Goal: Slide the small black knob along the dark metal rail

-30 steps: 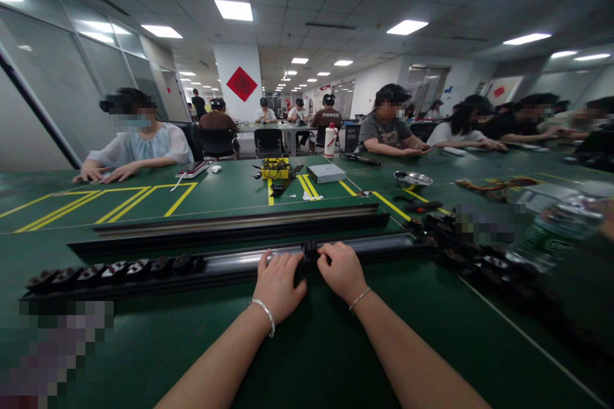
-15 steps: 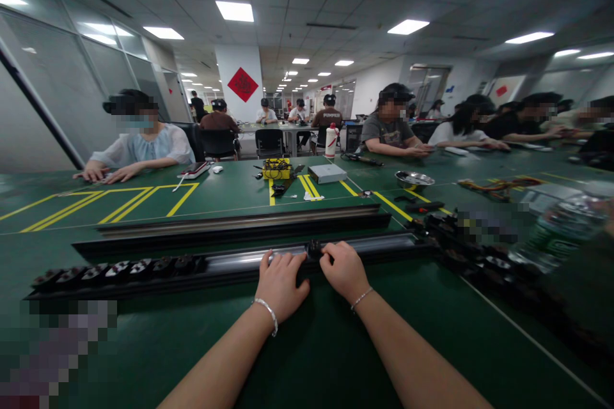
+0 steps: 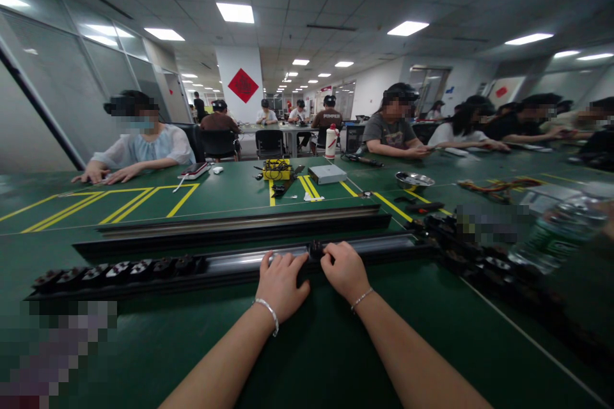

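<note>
A long black track rail (image 3: pixel 259 261) with a shiny metal channel lies across the green table before me. My left hand (image 3: pixel 283 284) rests over it, fingers stretched onto the channel and thumb apart. My right hand (image 3: pixel 346 271) is closed, its curled fingertips at the right side of a small black block (image 3: pixel 316 248) seated on the rail; part of that grip is hidden. Several similar black blocks (image 3: pixel 118 272), some with pale tops, sit in a row at the rail's left end. Each wrist wears a thin bracelet.
Behind it lies a second black rail (image 3: pixel 249 222). Many loose black blocks (image 3: pixel 499 265) and a water bottle (image 3: pixel 559 233) are on the right. Farther off are a metal bowl (image 3: pixel 415 179), a grey box (image 3: pixel 327 174) and a yellow basket (image 3: pixel 277 169). Other people sit around the table.
The small black block and my fingers have shifted very slightly to the right along the rail. Both hands otherwise keep their places.
</note>
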Available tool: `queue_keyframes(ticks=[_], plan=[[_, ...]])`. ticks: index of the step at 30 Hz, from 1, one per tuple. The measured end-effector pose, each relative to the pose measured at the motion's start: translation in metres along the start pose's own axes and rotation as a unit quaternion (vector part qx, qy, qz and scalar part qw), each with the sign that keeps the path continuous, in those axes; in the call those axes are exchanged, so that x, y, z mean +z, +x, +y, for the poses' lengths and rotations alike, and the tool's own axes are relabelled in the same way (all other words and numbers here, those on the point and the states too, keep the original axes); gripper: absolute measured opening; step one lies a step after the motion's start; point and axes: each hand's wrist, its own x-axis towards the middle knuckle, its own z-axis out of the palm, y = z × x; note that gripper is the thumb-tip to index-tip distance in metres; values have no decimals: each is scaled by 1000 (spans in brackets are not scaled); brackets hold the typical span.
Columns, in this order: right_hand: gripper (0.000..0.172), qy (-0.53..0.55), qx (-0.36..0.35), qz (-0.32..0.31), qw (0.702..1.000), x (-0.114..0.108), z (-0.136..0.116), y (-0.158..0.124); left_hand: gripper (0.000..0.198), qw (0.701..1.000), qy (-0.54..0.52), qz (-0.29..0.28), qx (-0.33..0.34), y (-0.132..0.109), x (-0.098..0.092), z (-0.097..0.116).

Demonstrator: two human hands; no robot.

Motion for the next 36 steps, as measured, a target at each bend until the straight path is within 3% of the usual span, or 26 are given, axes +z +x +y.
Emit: queue_keyframes(ticks=[36], plan=[[17, -41, 34, 23, 998, -1, 4, 0, 49, 1000, 14, -14, -8, 4, 1, 2]])
